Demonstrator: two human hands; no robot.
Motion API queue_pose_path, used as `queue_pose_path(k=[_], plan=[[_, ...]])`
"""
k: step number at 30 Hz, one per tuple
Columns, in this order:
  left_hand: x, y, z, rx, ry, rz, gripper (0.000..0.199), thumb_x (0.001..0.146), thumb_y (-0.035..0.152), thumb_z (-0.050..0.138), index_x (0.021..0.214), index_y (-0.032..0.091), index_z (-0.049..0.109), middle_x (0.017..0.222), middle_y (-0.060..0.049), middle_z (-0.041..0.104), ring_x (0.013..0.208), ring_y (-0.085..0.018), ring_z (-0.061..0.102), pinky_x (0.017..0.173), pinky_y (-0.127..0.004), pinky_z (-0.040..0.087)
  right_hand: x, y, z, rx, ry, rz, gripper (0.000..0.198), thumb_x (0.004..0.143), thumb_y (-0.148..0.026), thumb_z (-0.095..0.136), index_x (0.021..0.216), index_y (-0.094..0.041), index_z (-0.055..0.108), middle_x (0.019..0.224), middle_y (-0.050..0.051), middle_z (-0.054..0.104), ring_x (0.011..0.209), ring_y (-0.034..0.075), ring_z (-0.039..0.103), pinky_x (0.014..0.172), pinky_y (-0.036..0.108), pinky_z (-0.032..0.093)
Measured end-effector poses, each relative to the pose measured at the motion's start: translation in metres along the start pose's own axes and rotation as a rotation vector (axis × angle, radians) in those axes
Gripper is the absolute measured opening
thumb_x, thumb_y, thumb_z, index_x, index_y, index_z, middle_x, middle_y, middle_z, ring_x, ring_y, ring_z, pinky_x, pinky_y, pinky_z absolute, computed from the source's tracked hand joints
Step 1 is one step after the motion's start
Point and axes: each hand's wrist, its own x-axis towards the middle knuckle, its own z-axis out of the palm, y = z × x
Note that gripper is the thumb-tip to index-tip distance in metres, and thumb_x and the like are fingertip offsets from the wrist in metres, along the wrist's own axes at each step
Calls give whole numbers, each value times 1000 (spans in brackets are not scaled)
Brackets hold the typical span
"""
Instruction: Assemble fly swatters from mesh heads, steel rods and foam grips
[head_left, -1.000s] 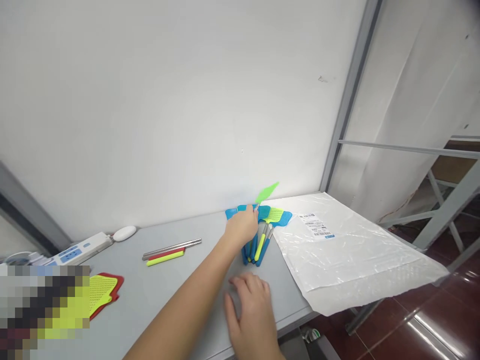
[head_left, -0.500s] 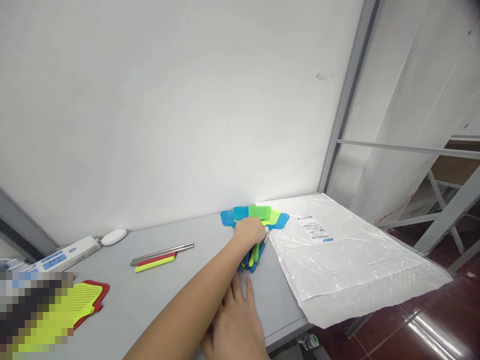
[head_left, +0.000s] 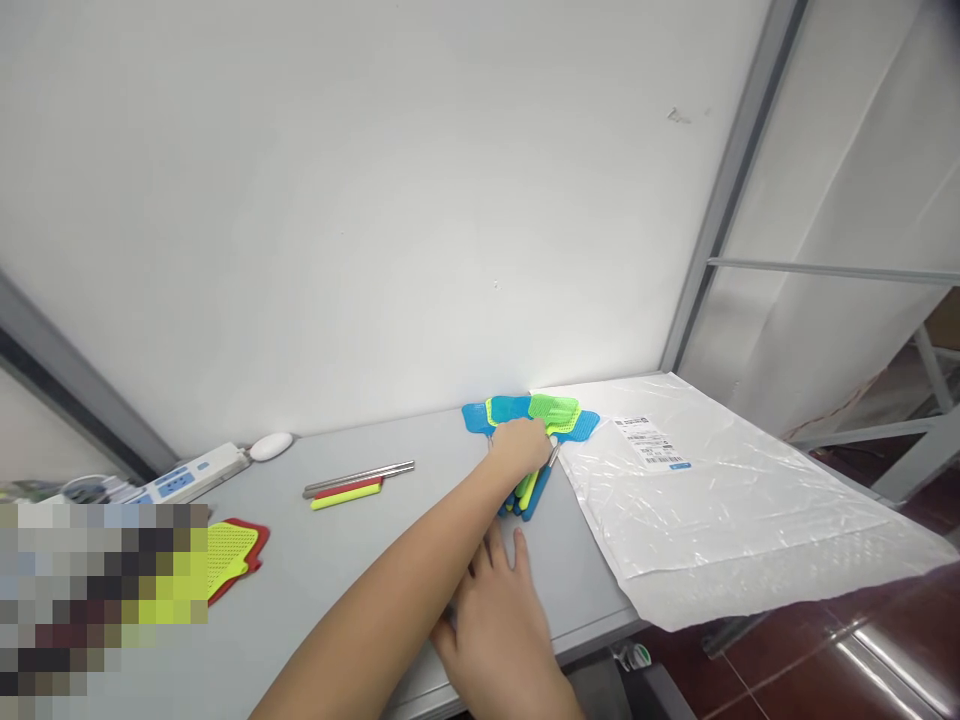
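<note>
My left hand (head_left: 519, 446) reaches across to a bunch of blue, green and yellow fly swatters (head_left: 555, 412) at the back of the table. It is closed over their necks, with the fingertips hidden. Several blue and green handles (head_left: 537, 492) stick out below it toward me. My right hand (head_left: 501, 605) rests palm down nearer the table's front edge, fingers spread, just short of the handle ends and partly behind my left forearm.
Metal rods with red and yellow handles (head_left: 346, 494) lie left of centre. Yellow and red swatter heads (head_left: 234, 552) sit further left, near a power strip (head_left: 191, 478) and a white oval device (head_left: 271, 446). A white labelled mailer (head_left: 675, 520) overhangs the right edge.
The whole view has shifted, so everything appears further right and slightly higher. Both hands keep about the same place relative to the swatters.
</note>
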Motion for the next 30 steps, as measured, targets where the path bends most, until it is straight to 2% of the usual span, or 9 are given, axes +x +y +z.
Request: queue_pose_path(k=[3, 6, 9, 15, 19, 30], plan=[[-5, -3, -1, -39, 44, 0, 36, 93, 37, 56, 123, 16, 56, 120, -10, 60, 102, -22, 62, 86, -43, 53, 0, 1, 3, -19, -9, 12, 63, 93, -44, 47, 151, -29, 30, 157, 9, 31, 146, 37, 17, 113, 66, 13], [-13, -14, -5, -77, 86, 3, 39, 98, 45, 40, 117, 16, 58, 109, -12, 66, 97, -24, 64, 83, -39, 51, -1, 2, 5, -35, -19, 28, 63, 94, -51, 44, 151, -27, 32, 158, 11, 28, 147, 35, 15, 113, 65, 12], [-28, -34, -9, -105, 108, 4, 44, 99, 47, 29, 105, 18, 62, 101, -13, 69, 95, -27, 65, 78, -35, 48, -1, 4, 8, -38, -32, 44, 65, 95, -60, 34, 147, -23, 39, 157, 13, 30, 147, 34, 15, 114, 63, 12], [-75, -68, -1, -190, 62, 64, 39, 95, 42, 34, 81, 21, 64, 85, -7, 71, 79, -21, 65, 63, -28, 43, 0, 4, 12, -89, -20, 36, 67, 94, -61, 34, 146, -20, 42, 157, 13, 29, 146, 36, 15, 114, 64, 11], [-92, -70, 6, -243, 51, 95, 38, 95, 41, 35, 78, 21, 63, 79, -4, 70, 70, -17, 63, 58, -26, 40, 0, 3, 12, -104, -12, 34, 66, 93, -59, 37, 148, -23, 39, 157, 12, 30, 146, 36, 17, 114, 64, 13], [-95, -66, 14, -235, 112, 120, 33, 94, 37, 38, 77, 22, 62, 77, -5, 69, 65, -18, 61, 54, -28, 35, -2, 3, 13, -119, -26, 40, 64, 94, -57, 37, 149, -24, 35, 156, 9, 33, 144, 37, 22, 113, 64, 16]])
